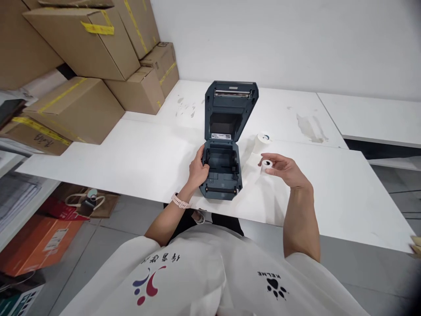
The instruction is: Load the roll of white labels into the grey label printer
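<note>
A dark grey label printer (223, 171) stands on the white table (138, 162) with its lid (230, 105) swung up and its paper bay bare. My left hand (198, 169) grips the printer's left wall, fingers curled over the edge into the bay. My right hand (284, 169) is just right of the printer, fingers closed on a small white paper roll (266, 165) held a little above the table. A second white roll (263, 140) lies on the table behind it, touching neither hand.
Cardboard boxes (92, 66) with yellow tape are stacked at the table's back left. A second white table (375, 118) adjoins at the right. Under the table's left lie an orange box (39, 241) and bags (85, 202). A white wall runs behind.
</note>
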The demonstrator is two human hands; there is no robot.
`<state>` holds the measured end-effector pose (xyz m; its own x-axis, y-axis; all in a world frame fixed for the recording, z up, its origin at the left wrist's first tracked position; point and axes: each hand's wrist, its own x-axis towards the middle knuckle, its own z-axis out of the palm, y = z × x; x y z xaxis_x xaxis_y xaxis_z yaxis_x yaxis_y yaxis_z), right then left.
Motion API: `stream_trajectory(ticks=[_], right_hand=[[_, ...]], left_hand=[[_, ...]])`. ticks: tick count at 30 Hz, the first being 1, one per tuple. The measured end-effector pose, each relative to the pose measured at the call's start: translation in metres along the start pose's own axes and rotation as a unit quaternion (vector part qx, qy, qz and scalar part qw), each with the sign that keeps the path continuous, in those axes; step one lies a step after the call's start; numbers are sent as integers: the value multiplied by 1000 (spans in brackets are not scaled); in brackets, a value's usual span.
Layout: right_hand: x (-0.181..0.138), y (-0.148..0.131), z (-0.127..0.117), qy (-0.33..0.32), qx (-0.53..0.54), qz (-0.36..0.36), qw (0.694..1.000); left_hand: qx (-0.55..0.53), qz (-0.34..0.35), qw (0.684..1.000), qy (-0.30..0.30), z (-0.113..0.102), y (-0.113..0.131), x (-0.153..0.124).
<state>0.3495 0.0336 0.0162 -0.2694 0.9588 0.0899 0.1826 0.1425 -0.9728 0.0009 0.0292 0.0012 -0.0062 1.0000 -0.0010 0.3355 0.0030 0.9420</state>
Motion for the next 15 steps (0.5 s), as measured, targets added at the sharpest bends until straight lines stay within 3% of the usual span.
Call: stream_trajectory(ticks=[3,6,9,15], right_hand=[[8,40,-7,89,48,19,995],[17,64,-6,102,61,42,992],[20,75,-10,118,56,45,990],[56,79,-36,237,34,34,970]], left_hand=[[-25,-9,1000,4,1,-1,-1],[-55,-20,998,7,2,-2,-1],[-65,-23,998,8,3,-3,-1],[-52,-17,998,4,3,-6,0]])
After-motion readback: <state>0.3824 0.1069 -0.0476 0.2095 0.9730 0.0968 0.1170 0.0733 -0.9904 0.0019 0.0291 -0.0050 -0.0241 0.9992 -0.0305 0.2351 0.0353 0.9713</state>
